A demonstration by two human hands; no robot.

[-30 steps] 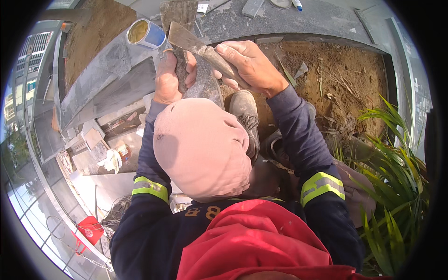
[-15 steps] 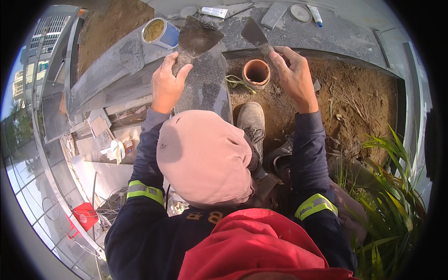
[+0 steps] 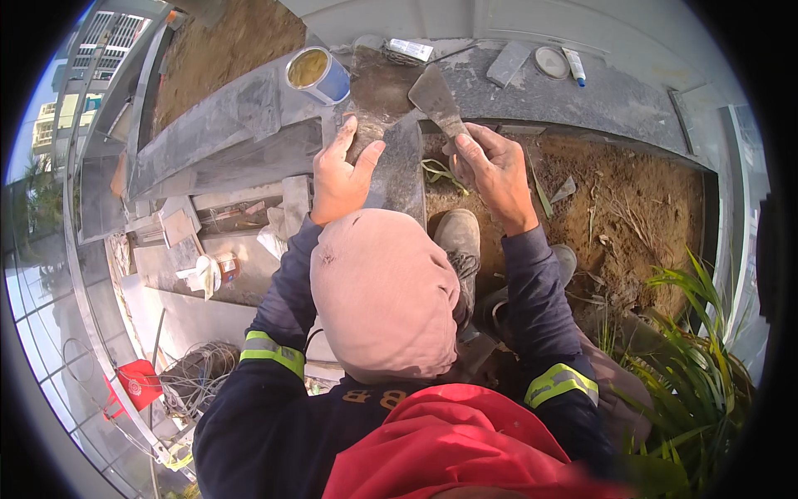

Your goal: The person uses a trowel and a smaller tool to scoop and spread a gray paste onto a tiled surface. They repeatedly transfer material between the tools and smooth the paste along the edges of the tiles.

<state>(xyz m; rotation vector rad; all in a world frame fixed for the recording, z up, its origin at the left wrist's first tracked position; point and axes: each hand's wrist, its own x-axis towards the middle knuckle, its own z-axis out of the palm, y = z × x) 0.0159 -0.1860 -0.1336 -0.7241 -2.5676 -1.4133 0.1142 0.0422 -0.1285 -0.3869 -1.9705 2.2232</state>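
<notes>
Wrapped round the handle of a wide putty knife [image 3: 384, 90], my left hand [image 3: 340, 175] is closed, the dusty grey blade pointing away from me. My right hand [image 3: 499, 176] grips a narrower putty knife [image 3: 434, 96] between thumb and fingers. Its blade tip slants left and meets or overlaps the wide blade's right edge; contact is hard to make out. Just left of the wide blade stands an open can [image 3: 321, 75] with yellowish paste inside and a blue side. Beneath both tools runs a grey stone ledge [image 3: 397, 170].
A tube with a blue cap [image 3: 574, 66], a round lid [image 3: 552, 63] and a stone offcut [image 3: 508, 64] lie on the far ledge. Right of me is a soil bed [image 3: 632, 191] with green plants [image 3: 690, 391]. Tangled wire and a red object [image 3: 138, 382] are at lower left.
The narrow knife has swung left from apart to the wide blade's edge, bringing my hands closer. The clay pipe seen earlier is now hidden by my right hand. The view has shifted slightly.
</notes>
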